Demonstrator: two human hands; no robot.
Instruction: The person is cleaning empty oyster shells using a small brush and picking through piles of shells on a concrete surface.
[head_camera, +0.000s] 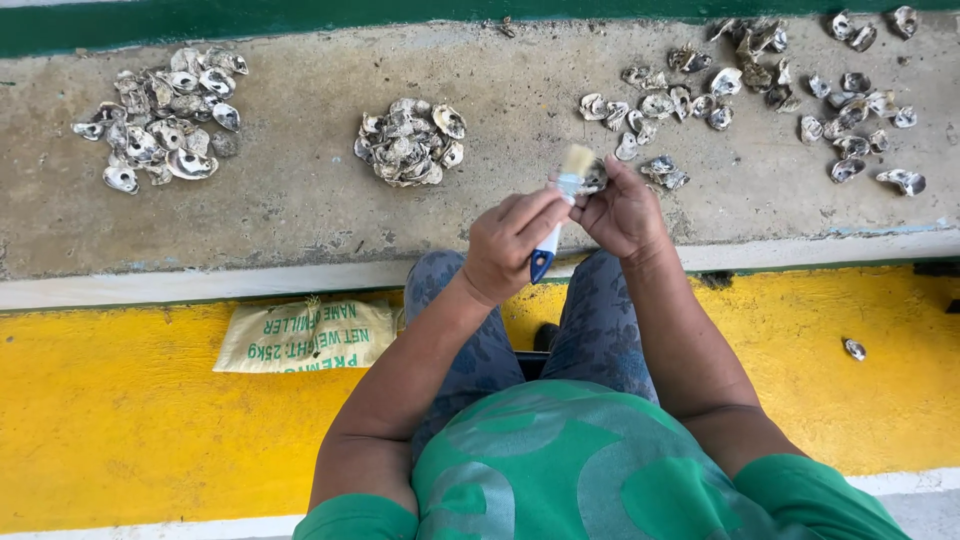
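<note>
Head view, left hand: the left hand (512, 245) is curled shut around a paintbrush (560, 205), fingers wrapped over the handle just below the bristles.
Head view, paintbrush: blue-and-white handle pointing down toward the knees, pale bristles up and tilted toward the right hand, their tip touching or just beside the shell.
Head view, right hand: the right hand (622, 212) is closed on a single oyster shell (594, 178), pinched at the fingertips above the palm.
Head view, shell relative to hands: it sits at the top of the right hand, between both hands, just right of the bristles; mostly hidden by fingers.
Head view, concrete ledge (300, 210): grey, running across the frame beyond the hands.
Head view, shell piles: a left pile (165, 115), a tight middle pile (410, 142) near the left hand, and a loose right scatter (760, 90) spreading toward the top right corner.
Head view, floor: a yellow painted strip (120, 420) with a folded sack (305, 335) at left and one stray shell (854, 348) at right, well apart from the hands.
</note>
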